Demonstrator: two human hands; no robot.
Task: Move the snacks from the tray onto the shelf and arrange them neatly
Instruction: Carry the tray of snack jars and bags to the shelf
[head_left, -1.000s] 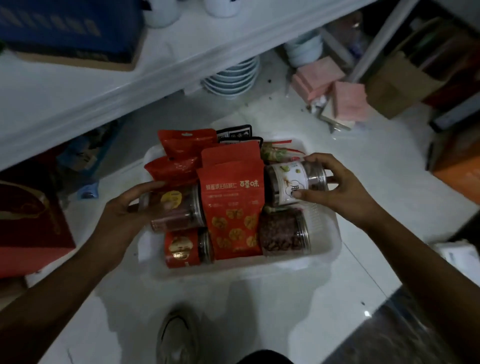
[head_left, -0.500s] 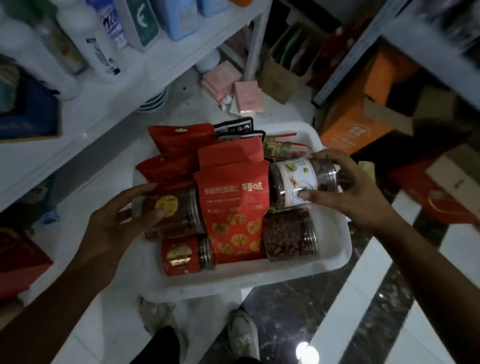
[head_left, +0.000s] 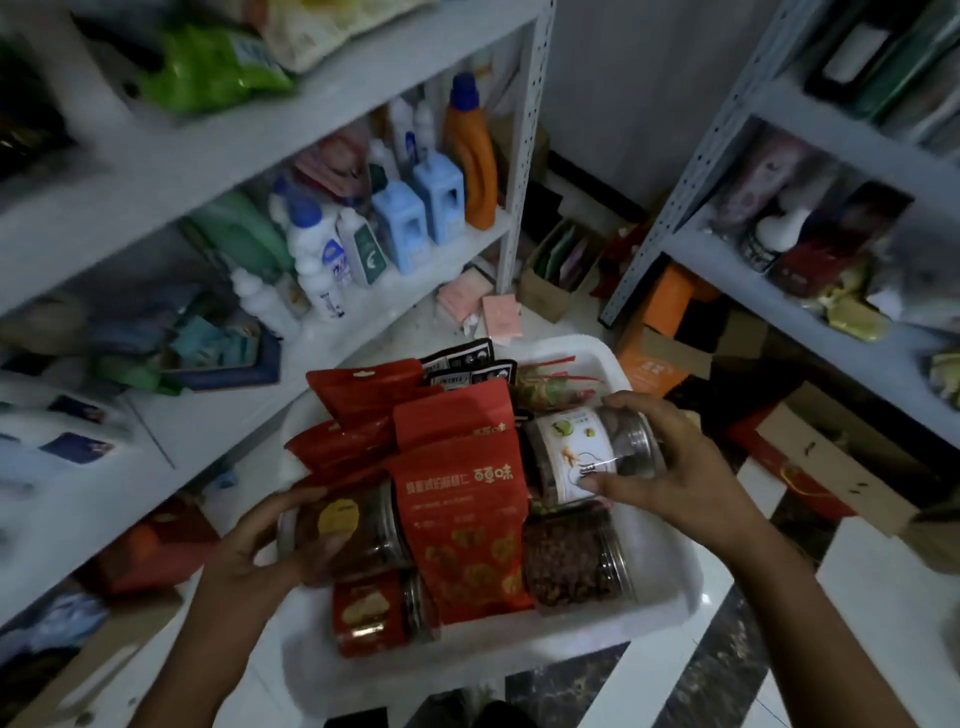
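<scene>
Currently: left hand gripping yellow-label jar, fingers curling round it; jar lying at left side of tray. Right hand gripping white-label jar, thumb and fingers wrapping it; jar lying sideways over tray's right part, just behind dark-filled jar. Red pouch sitting between held jars. Shelf standing beyond tray at left, carrying bottles.

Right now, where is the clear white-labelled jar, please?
In the head view, the clear white-labelled jar is at the white tray's right side, gripped by the right hand, beyond the dark-filled jar.
</scene>
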